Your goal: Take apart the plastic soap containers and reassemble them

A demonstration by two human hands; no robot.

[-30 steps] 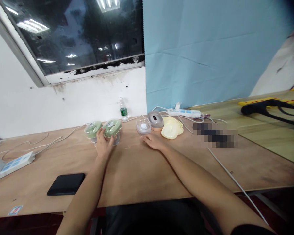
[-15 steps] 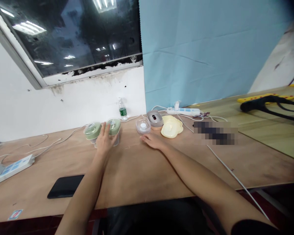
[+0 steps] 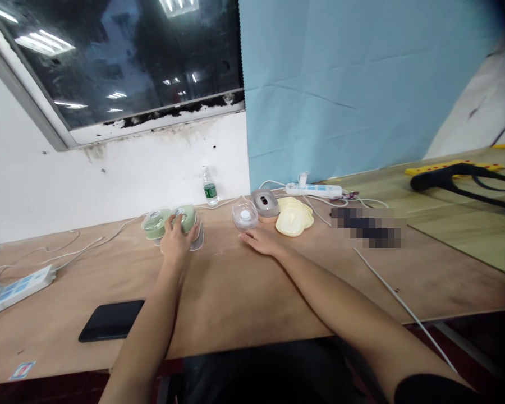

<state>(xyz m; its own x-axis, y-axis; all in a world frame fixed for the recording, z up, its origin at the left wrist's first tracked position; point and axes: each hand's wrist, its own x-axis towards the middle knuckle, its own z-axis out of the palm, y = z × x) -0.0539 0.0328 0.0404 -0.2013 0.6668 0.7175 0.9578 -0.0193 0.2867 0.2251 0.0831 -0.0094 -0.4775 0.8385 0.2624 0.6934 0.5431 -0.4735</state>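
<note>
The left hand lies with its fingers spread across a pair of green-lidded plastic containers, touching both lids; whether it is gripping them, I cannot tell. The right hand is open and palm down on the desk, its fingertips just in front of a clear plastic container with a white knob.

Taking that clear container as the landmark, the green-lidded pair stands to its left, near but not touching. A grey-lidded container sits just to its right, with stacked cream-coloured lids beyond. Behind it are a water bottle with a green label, to the left, and a white power strip, to the right. A black phone lies well off to its front left.
</note>
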